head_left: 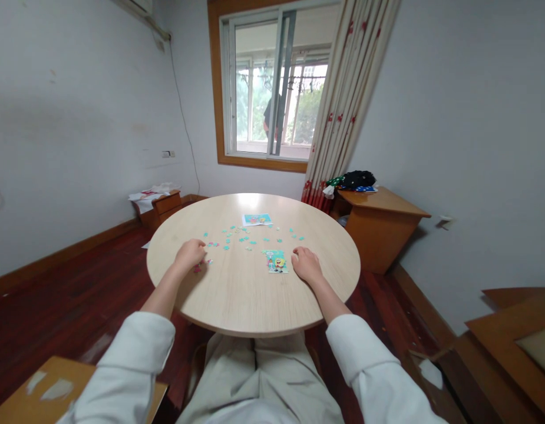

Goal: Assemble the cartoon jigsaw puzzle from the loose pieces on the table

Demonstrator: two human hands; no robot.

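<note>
On the round table, my left hand [190, 255] is closed, its fingers curled down; whatever is in them, if anything, is hidden. Beside its fingertips are small pink and teal jigsaw puzzle pieces [213, 244], with several pink ones [198, 268] just below the hand. My right hand [306, 262] rests on the tabletop with its fingers apart and nothing visible in them. Just left of it lies a partly joined jigsaw puzzle [276, 262] with a yellow cartoon figure. Several loose teal pieces [242, 239] are scattered between the hands and farther back.
A picture sheet [257, 219] in teal and pink lies toward the far side of the round table [237, 300]. A wooden cabinet [382, 229] with dark cloth [359, 179] on top stands right. Behind the window [272, 88] is a person [272, 115].
</note>
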